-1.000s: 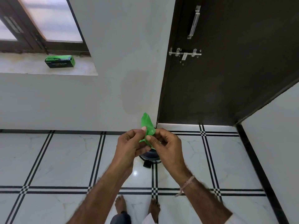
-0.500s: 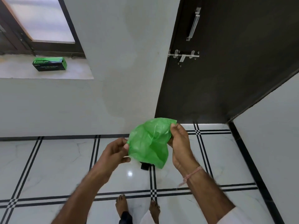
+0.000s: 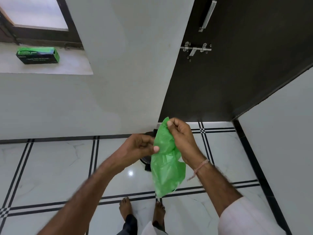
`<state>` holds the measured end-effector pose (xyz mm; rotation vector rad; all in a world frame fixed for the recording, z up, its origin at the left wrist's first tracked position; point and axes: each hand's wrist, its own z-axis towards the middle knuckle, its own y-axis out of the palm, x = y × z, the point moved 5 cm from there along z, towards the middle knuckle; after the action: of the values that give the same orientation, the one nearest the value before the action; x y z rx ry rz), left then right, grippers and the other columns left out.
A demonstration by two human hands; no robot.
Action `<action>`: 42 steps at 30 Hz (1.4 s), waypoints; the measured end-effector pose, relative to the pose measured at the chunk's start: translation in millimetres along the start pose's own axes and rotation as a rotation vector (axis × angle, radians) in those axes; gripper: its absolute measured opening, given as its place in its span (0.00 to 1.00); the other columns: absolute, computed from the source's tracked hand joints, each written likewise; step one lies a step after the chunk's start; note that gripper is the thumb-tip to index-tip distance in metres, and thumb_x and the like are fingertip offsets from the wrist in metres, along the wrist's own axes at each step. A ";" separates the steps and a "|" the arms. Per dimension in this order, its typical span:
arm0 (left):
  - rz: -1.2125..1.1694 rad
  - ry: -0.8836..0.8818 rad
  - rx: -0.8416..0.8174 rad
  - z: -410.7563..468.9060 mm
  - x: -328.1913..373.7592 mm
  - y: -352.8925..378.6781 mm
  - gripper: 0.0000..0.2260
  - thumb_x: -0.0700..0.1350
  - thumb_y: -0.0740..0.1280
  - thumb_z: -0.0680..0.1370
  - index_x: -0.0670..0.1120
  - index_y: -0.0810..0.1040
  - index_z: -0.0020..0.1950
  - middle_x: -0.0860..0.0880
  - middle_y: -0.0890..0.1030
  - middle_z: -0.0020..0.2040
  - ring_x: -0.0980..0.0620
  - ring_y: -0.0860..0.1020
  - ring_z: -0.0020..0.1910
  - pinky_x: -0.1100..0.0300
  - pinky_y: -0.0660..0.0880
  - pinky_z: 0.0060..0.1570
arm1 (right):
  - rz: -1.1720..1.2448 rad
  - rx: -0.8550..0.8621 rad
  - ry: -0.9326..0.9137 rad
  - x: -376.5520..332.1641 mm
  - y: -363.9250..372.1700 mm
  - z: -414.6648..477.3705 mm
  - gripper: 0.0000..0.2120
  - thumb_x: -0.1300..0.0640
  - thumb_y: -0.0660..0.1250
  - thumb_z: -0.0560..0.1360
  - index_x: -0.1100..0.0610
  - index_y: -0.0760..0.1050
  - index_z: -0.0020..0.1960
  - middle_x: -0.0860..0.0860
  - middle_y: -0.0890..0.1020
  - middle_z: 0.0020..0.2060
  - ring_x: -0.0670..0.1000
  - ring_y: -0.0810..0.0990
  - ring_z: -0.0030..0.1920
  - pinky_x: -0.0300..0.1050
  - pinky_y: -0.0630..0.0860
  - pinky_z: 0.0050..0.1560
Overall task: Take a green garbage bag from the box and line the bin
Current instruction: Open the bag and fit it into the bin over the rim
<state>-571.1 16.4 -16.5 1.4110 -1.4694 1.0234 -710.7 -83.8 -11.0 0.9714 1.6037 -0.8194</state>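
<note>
Hanging crumpled between your hands: one green garbage bag [image 3: 166,167], thin and translucent. Your right hand [image 3: 183,139] pinches its top edge; your left hand [image 3: 138,148] pinches its side (thumb against curled fingers). One box [image 3: 38,55], on the sill [image 3: 72,67], well apart. One bin [image 3: 145,160], dark, mostly hidden behind the bag.

Dark brown door [image 3: 245,73] on the right, with a long metal pull handle [image 3: 207,14] up top and a sliding bolt [image 3: 196,49] just below it. There's a dark-framed window [image 3: 33,12] upper left over a white ledge [image 3: 72,67]. The floor [image 3: 50,167] is glossy white tile with black double stripes.
</note>
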 end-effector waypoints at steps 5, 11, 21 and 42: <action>-0.275 -0.095 0.098 -13.5 -22.5 -1.6 0.12 0.48 0.68 0.82 0.41 0.84 0.56 0.33 0.85 0.56 0.35 0.84 0.55 0.35 0.78 0.62 | 0.049 0.062 0.014 9.6 5.5 14.3 0.15 0.55 0.66 0.84 0.69 0.75 0.48 0.58 0.78 0.38 0.54 0.75 0.40 0.47 0.75 0.42; -0.369 -0.178 0.169 -13.9 -30.7 2.7 0.17 0.51 0.70 0.78 0.39 0.85 0.58 0.37 0.87 0.54 0.39 0.86 0.53 0.46 0.82 0.52 | 0.040 0.076 0.039 25.3 32.5 15.7 0.14 0.52 0.69 0.82 0.62 0.77 0.44 0.51 0.81 0.34 0.48 0.78 0.36 0.46 0.77 0.40; -0.601 -0.223 0.434 -10.6 -51.5 -9.0 0.11 0.45 0.70 0.80 0.38 0.85 0.53 0.40 0.88 0.45 0.48 0.87 0.40 0.57 0.82 0.37 | -0.033 0.016 0.031 46.1 57.6 -29.8 0.14 0.52 0.79 0.73 0.59 0.80 0.51 0.51 0.85 0.43 0.46 0.82 0.44 0.44 0.81 0.48; -1.011 -0.310 0.404 -11.9 -99.4 -52.9 0.22 0.55 0.59 0.84 0.40 0.77 0.69 0.40 0.84 0.63 0.44 0.85 0.59 0.50 0.85 0.51 | 0.474 0.156 0.578 94.7 76.5 -18.1 0.15 0.47 0.69 0.79 0.58 0.83 0.56 0.56 0.88 0.49 0.53 0.87 0.46 0.50 0.84 0.47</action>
<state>-516.0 57.4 -106.5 2.3128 -0.5388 0.4493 -661.8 -16.7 -101.9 1.7338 1.6843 -0.3468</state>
